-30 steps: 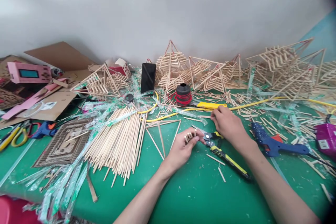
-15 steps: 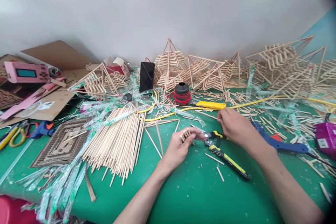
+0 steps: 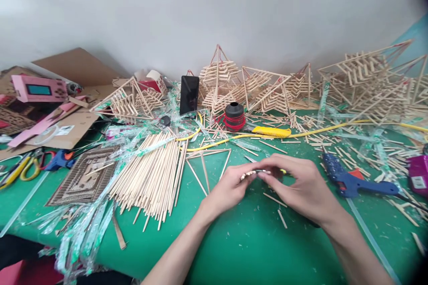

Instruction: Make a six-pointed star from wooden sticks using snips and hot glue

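Observation:
My left hand (image 3: 230,187) is closed around a small bunch of short wooden sticks (image 3: 246,175), their cut ends showing between thumb and fingers. Against the right end of this bunch, my right hand (image 3: 301,182) pinches with thumb and forefinger, the two hands almost touching. Yellow-and-black cutting pliers (image 3: 283,171) lie behind and under my right hand, mostly covered by it. Short cut stick pieces (image 3: 274,199) rest on the green table just below. A triangle of thin sticks (image 3: 204,171) lies flat to the left of my hands.
A large pile of long sticks (image 3: 147,178) lies at left. Behind are a yellow utility knife (image 3: 271,132), a spool of red cord (image 3: 234,118), a phone (image 3: 189,95) and several stick pyramids (image 3: 219,73). A blue glue gun (image 3: 354,180) lies at right.
My right hand has come from beside the yellow knife down to the bunch in my left hand, now covering most of the pliers. The view has shifted slightly.

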`<state>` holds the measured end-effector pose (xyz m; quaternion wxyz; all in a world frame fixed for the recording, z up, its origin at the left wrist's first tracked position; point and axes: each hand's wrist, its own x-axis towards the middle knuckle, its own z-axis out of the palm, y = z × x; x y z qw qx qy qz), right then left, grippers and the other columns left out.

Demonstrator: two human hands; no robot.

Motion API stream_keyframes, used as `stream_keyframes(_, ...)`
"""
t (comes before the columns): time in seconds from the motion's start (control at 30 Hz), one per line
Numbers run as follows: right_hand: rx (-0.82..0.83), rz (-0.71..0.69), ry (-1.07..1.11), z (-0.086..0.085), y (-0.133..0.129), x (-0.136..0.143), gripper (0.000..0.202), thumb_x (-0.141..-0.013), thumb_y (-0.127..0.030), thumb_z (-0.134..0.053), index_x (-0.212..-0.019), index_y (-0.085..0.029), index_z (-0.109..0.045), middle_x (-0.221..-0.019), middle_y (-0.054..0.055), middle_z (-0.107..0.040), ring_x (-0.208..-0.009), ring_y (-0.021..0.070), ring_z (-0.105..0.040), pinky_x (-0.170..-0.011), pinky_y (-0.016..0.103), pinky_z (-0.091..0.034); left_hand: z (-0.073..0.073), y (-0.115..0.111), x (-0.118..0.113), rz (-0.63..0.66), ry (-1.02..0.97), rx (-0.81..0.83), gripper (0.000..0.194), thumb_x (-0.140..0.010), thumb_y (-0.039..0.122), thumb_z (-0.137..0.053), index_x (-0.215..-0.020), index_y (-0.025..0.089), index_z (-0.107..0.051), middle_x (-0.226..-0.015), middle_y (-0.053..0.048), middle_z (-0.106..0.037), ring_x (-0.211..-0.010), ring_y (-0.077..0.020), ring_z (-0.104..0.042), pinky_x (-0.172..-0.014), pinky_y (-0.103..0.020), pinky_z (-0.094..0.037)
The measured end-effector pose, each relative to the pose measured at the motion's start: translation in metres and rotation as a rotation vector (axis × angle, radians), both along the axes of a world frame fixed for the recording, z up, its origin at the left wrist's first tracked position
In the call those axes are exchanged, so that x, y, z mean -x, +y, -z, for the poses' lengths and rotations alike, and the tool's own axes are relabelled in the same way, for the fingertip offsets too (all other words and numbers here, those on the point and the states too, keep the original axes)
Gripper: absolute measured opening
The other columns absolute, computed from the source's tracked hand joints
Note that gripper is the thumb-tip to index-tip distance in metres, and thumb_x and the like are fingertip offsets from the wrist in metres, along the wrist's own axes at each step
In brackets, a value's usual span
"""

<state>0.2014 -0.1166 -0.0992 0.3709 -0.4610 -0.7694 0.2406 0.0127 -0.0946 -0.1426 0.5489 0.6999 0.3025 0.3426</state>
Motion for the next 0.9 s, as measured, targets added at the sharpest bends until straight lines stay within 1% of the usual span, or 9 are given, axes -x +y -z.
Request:
stream_keyframes(0.07,-0.033,0.015,0.02,0.004,-0.001,0.007,0.017,-0.092,-0.014,-0.066,-0.107,-0.021,-0.069,-0.086,-0.002,-0.072,-0.069,0.0084,-0.063,-0.066,0.02,-0.049,-0.004,0.004,0.002,0.086,0.007,0.013,0.05,-0.104,0.053,-0.047,-0.118,0.015,-0.075,-0.116,-0.012,-0.077,-0.112,-0.0265,-0.071,-0.103,-0.034,-0.05)
stream_keyframes(0.2,-0.013,-0.019,0.048,0.007,-0.002,0.01,0.018,-0.093,-0.014,-0.066,-0.108,-0.023,-0.071,-0.085,-0.003,-0.072,-0.07,0.0082,-0.063,-0.068,0.019,-0.049,-0.009,0.011,0.006,0.148,0.008,0.067,0.047,-0.103,0.052,-0.049,-0.116,0.015,-0.076,-0.111,-0.011,-0.078,-0.111,-0.0266,-0.07,-0.102,-0.033,-0.05)
stream_keyframes(0.37,-0.006,-0.068,0.091,0.01,0.0,0.005,0.015,-0.095,-0.011,-0.062,-0.099,-0.022,-0.072,-0.084,-0.002,-0.073,-0.074,0.0092,-0.065,-0.069,0.02,-0.05,-0.001,0.011,0.003,0.227,0.088,0.106,0.038,-0.1,0.045,-0.059,-0.122,0.017,-0.073,-0.113,-0.008,-0.077,-0.104,-0.0234,-0.068,-0.099,-0.032,-0.049)
stream_keyframes(0.47,0.015,-0.09,0.104,0.01,0.001,0.001,0.017,-0.096,-0.011,-0.061,-0.101,-0.022,-0.073,-0.087,-0.001,-0.073,-0.077,0.0092,-0.067,-0.071,0.019,-0.05,0.002,0.009,-0.002,0.218,0.111,0.093,0.035,-0.101,0.041,-0.057,-0.122,0.018,-0.072,-0.113,-0.008,-0.076,-0.1,-0.0221,-0.068,-0.095,-0.03,-0.05)
stream_keyframes(0.6,0.076,-0.138,0.092,0.005,0.001,-0.004,0.018,-0.096,-0.013,-0.06,-0.104,-0.023,-0.073,-0.093,0.001,-0.073,-0.083,0.011,-0.067,-0.076,0.022,-0.052,0.001,0.008,-0.005,0.227,0.088,0.077,0.03,-0.103,0.034,-0.052,-0.116,0.016,-0.073,-0.112,-0.008,-0.075,-0.105,-0.0225,-0.067,-0.097,-0.03,-0.049)
stream_keyframes(0.67,0.112,-0.146,0.081,0.004,0.002,-0.004,0.016,-0.094,-0.016,-0.065,-0.107,-0.022,-0.072,-0.094,0.003,-0.072,-0.082,0.0124,-0.066,-0.074,0.023,-0.053,0.001,0.009,-0.005,0.235,0.08,0.069,0.028,-0.102,0.029,-0.051,-0.112,0.016,-0.074,-0.109,-0.008,-0.076,-0.102,-0.0224,-0.067,-0.098,-0.031,-0.049)
stream_keyframes(0.73,0.125,-0.144,0.084,0.006,0.003,-0.001,0.021,-0.09,-0.019,-0.071,-0.111,-0.022,-0.072,-0.093,0.004,-0.071,-0.078,0.013,-0.064,-0.069,0.024,-0.053,0.002,0.009,-0.005,0.239,0.079,0.075,0.025,-0.1,0.023,-0.051,-0.109,0.016,-0.074,-0.106,-0.007,-0.076,-0.1,-0.0223,-0.068,-0.098,-0.032,-0.049)
stream_keyframes(0.8,0.092,-0.139,0.119,0.01,0.006,0.003,0.017,-0.089,-0.018,-0.072,-0.106,-0.021,-0.073,-0.089,0.003,-0.069,-0.075,0.013,-0.063,-0.066,0.024,-0.052,0.006,0.008,-0.006,0.23,0.078,0.084,0.024,-0.098,0.02,-0.052,-0.109,0.017,-0.073,-0.106,-0.007,-0.076,-0.102,-0.0228,-0.068,-0.099,-0.032,-0.049)
stream_keyframes(0.9,0.012,-0.127,0.187,0.017,0.008,0.005,0.008,-0.091,-0.015,-0.068,-0.089,-0.021,-0.073,-0.083,0.002,-0.068,-0.075,0.0129,-0.064,-0.067,0.024,-0.051,0.011,0.003,-0.008,0.172,0.064,0.103,0.021,-0.095,0.019,-0.058,-0.113,0.017,-0.069,-0.112,-0.007,-0.073,-0.111,-0.0244,-0.066,-0.103,-0.034,-0.048)
